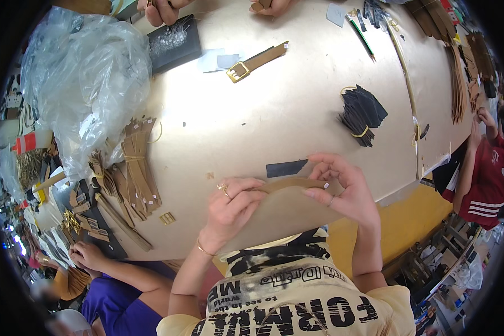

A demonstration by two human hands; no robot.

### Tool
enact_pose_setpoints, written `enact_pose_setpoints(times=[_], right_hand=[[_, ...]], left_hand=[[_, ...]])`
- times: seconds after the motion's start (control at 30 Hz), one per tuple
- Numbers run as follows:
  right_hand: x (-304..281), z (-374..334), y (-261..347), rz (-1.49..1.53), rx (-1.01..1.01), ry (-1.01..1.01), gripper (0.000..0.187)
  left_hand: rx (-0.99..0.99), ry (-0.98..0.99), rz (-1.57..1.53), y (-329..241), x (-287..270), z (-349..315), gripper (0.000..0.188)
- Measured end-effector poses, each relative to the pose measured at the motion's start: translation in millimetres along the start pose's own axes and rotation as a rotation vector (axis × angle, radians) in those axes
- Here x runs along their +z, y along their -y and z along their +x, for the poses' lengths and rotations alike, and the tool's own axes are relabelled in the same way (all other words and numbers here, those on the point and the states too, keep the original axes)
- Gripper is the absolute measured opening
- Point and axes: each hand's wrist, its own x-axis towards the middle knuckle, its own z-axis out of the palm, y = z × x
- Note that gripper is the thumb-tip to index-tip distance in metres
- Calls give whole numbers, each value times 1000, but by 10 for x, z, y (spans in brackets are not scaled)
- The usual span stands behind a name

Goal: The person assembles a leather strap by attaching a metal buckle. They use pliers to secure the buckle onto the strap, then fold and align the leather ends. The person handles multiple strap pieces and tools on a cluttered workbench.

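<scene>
My left hand (229,203), with a ring and a bracelet, closes on the left part of a brown leather strap (294,183). The strap bows slightly upward at the table's near edge. Around its right end, by a small white sticker, curve the thumb and fingers of my right hand (347,190); the contact of some fingers is hidden. A short black strip (286,168) lies just beyond the strap. Farther off, a brown strap with a gold buckle (238,71) rests on the table (252,123).
Bundled black strips (363,115) lie to the right, bundled brown straps (137,168) to the left. A gold buckle (167,218) sits near the left edge. Clear plastic bags (89,84) crowd the far left. Another person's hands (165,10) work beyond a dark block (175,45).
</scene>
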Motion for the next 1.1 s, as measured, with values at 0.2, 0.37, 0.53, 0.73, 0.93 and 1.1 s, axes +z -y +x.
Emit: enact_pose_setpoints(times=[0.2, 0.37, 0.53, 0.73, 0.93, 1.1], right_hand=[[84, 40, 83, -140, 45, -51, 42], [51, 91, 129, -111, 80, -86, 41], [31, 96, 134, -138, 86, -155, 56], [0, 56, 98, -59, -2, -166, 63], [-175, -24, 96, -53, -80, -27, 52], [-428, -47, 144, -205, -180, -348, 26]], left_hand=[[-7, -35, 6, -11, 31, 26, 22], [-59, -51, 19, -5, 29, 29, 22], [-53, -81, 44, 21, 74, 73, 20], [-113, -82, 0, 19, 66, 40, 18], [-254, -137, -357, -48, 10, -80, 17], [-396, -311, -1061, -104, -57, -66, 15]])
